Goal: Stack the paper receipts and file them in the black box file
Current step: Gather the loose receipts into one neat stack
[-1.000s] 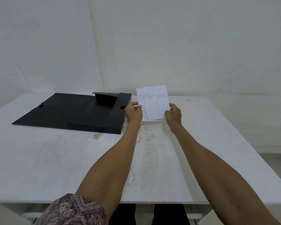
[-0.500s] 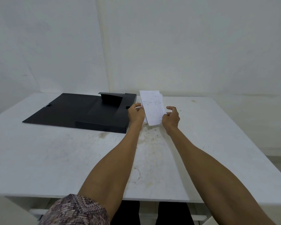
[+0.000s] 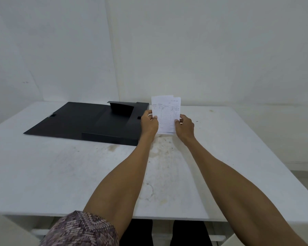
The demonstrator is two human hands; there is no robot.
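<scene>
The print on the receipts is too small to read, and their lower corners vanish behind both hands. Offset top edges show more than one sheet, but not how many. The stack stands upright at twelve o'clock over the table, long axis vertical, printed face toward the person. I cannot tell whether its bottom edge touches the top. The left hand pinches the left edge and the right hand pinches the right. Half a second ago the right hand was off the paper, fingers loose. The black box file lies open and flat at ten o'clock, just beside the left hand.
</scene>
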